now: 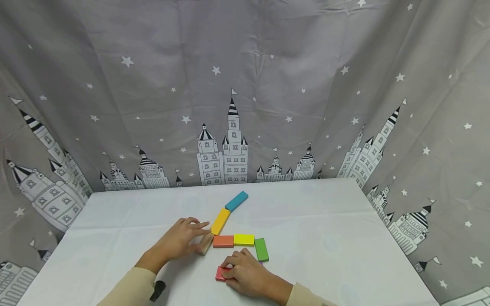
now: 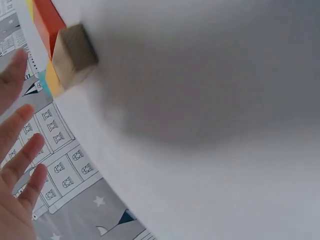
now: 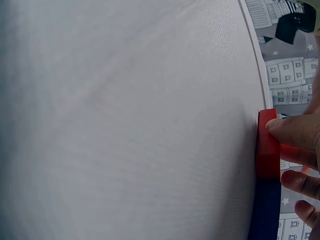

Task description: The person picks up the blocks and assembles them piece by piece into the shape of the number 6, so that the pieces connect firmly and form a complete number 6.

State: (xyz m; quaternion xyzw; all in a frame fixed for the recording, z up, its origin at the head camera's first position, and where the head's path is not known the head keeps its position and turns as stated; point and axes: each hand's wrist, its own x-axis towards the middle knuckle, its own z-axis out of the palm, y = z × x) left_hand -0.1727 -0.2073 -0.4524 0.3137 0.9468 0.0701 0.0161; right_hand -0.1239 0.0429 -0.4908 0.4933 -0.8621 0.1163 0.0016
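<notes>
On the white table lies a plain wooden block [image 1: 206, 244], set against the end of an orange-yellow block [image 1: 220, 222]. My left hand [image 1: 180, 239] is beside it with fingers spread; the left wrist view shows them apart from the wooden block [image 2: 75, 55]. With thumb and finger, my right hand [image 1: 250, 274] pinches a red block [image 1: 220, 273], which meets a dark blue block [image 3: 266, 207] end to end in the right wrist view. An orange block [image 1: 223, 242], a yellow block [image 1: 244, 240] and a green block [image 1: 262, 249] continue the line between the hands.
A teal block [image 1: 237, 201] touches the far end of the orange-yellow one. Just a sliver of a purple block [image 1: 261, 263] shows past the right hand. Behind the table [image 1: 325, 221] hangs a grey curtain [image 1: 268, 106] with castles and stars.
</notes>
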